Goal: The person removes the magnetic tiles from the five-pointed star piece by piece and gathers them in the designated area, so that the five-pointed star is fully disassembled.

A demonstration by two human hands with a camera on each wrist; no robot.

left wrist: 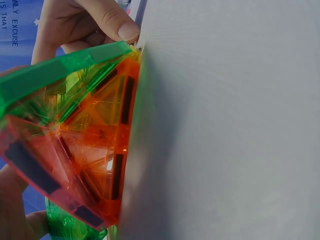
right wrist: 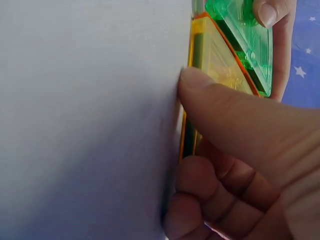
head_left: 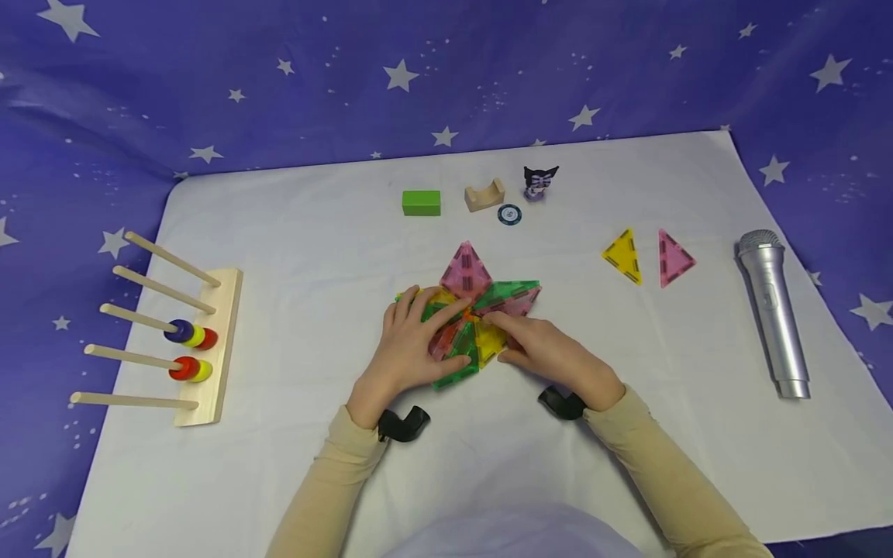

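Observation:
Translucent triangular magnetic tiles form a raised, star-like cluster at the table's middle. A pink tile (head_left: pixel 466 271) points away at the back, and a green tile (head_left: pixel 512 291) lies to the right. My left hand (head_left: pixel 408 341) rests over the cluster's left side, fingers spread, its thumb on the front green tile (head_left: pixel 456 380). With thumb and curled fingers, my right hand (head_left: pixel 554 353) pinches a yellow tile (right wrist: pixel 215 55) at the front right, close to the tabletop. In the left wrist view, an orange tile (left wrist: pixel 127 100) stands beside a pink-red tile (left wrist: pixel 35 165).
Loose yellow (head_left: pixel 624 257) and pink (head_left: pixel 674 260) triangles lie to the right, near a silver microphone (head_left: pixel 774 318). A wooden peg rack (head_left: pixel 219 349) with rings stands left. Behind are a green block (head_left: pixel 422 204), wooden cradle (head_left: pixel 484 197), round chip (head_left: pixel 509 215) and small figurine (head_left: pixel 537 184).

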